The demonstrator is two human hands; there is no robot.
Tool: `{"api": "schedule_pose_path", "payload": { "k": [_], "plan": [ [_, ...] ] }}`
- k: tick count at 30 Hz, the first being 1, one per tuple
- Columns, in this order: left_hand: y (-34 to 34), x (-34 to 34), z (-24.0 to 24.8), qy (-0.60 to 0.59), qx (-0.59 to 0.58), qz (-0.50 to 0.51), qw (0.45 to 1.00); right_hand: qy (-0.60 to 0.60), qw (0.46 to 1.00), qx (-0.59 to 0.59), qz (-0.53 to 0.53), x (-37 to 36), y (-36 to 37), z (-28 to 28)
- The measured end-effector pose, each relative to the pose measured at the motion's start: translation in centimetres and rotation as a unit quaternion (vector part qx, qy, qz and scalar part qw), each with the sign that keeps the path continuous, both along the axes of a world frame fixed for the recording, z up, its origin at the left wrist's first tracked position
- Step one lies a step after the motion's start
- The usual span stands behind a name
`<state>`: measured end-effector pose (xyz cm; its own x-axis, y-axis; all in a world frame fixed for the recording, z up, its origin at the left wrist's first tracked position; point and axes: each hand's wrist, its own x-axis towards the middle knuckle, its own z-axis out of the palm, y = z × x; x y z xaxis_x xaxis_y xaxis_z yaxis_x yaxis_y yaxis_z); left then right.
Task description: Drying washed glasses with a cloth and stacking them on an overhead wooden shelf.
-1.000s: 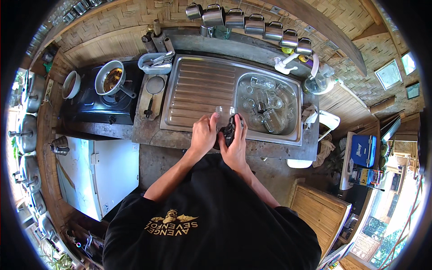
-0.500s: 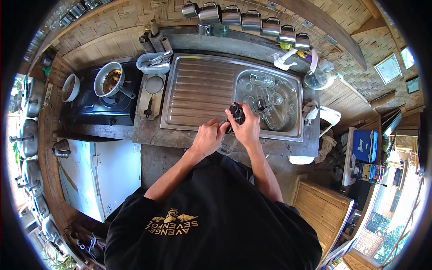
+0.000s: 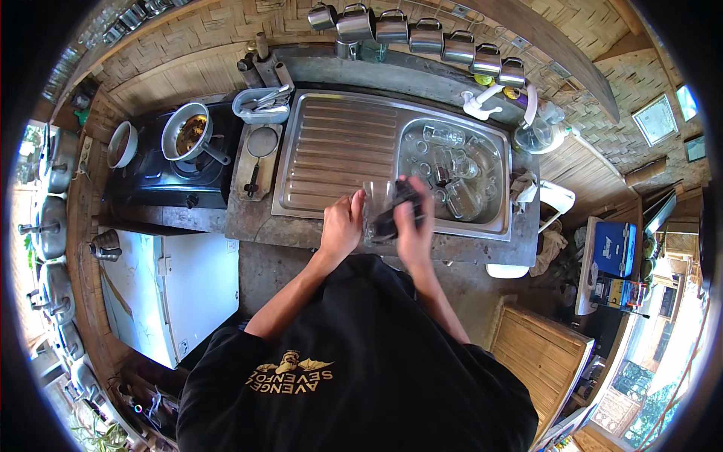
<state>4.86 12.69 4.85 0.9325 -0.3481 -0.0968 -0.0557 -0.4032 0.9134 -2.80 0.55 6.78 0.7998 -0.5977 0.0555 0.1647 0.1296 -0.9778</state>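
Observation:
My left hand is closed on a clear drinking glass, held upright in front of the sink's near edge. My right hand, smeared by motion, is wrapped round a crumpled black scrubber. The scrubber lies against the right side of the glass and hides part of it. Beyond my right hand, the steel sink basin holds several clear glasses, one of them a large glass on its side.
A ribbed drainboard lies left of the basin, a white faucet behind it. Steel mugs hang above. Further left are a strainer, a utensil tub and a stove with a pan.
The glass has come up from below my hands and now stands between them. My left hand has turned more upright. The scrubber has shifted slightly down and now presses the glass's side.

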Motion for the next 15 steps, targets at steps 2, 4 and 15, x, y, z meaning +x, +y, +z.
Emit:
{"api": "schedule_pose_path", "payload": {
  "k": [2,4,15],
  "plan": [
    [-0.2,0.1,0.1,-0.02,0.016,0.013,1.0,0.049,0.905,-0.422,0.021,-0.7,1.2,0.1],
    [-0.3,0.2,-0.1,-0.074,-0.034,0.02,0.997,0.052,0.89,-0.454,0.003,-0.5,1.9,-0.3],
    [-1.0,-0.4,-0.5,0.011,-0.055,-0.009,0.998,0.128,0.976,0.159,-0.078,3.1,-2.3,-1.9]
  ]
}}
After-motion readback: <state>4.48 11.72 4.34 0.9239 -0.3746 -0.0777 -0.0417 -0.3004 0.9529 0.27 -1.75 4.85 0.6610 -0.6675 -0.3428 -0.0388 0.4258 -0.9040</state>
